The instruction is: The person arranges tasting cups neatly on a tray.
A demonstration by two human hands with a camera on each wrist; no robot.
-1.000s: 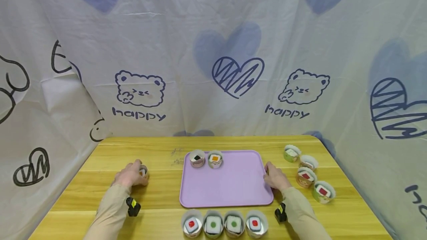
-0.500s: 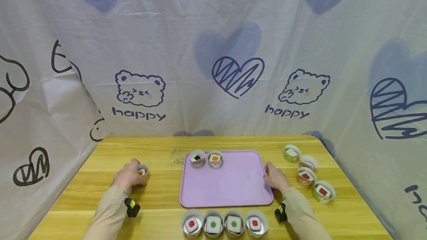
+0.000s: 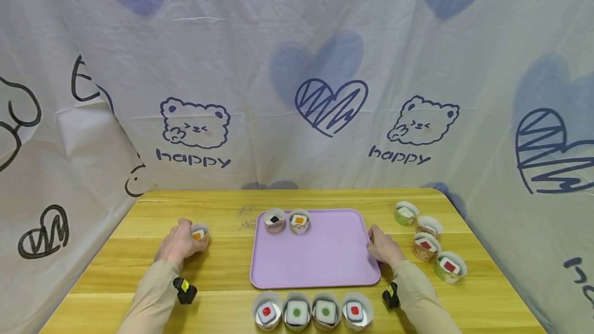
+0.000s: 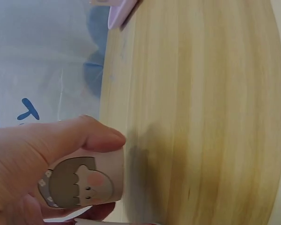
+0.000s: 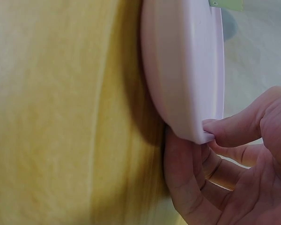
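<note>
My left hand (image 3: 177,242) grips a small paper cup (image 4: 96,180) between thumb and fingers, left of the tray. The cup carries a cartoon face, and a white square piece with an orange top (image 3: 198,235) shows inside it. My right hand (image 3: 384,246) pinches the right rim of the lilac tray (image 5: 182,70), thumb on the inside and fingers curled below the edge. On the tray's far left part stand two paper cups, one with a black-topped piece (image 3: 275,220) and one with an orange-topped piece (image 3: 299,221).
Along the near side of the tray, a row of several cups (image 3: 297,313) holds red- and green-dotted pieces. More cups (image 3: 425,247) stand to the right, beyond my right hand. A printed cloth (image 3: 278,159) hangs behind the wooden table (image 3: 223,267).
My left hand has shifted slightly with the cup, a little away from me and to the right. The right hand and the tray have stayed in place.
</note>
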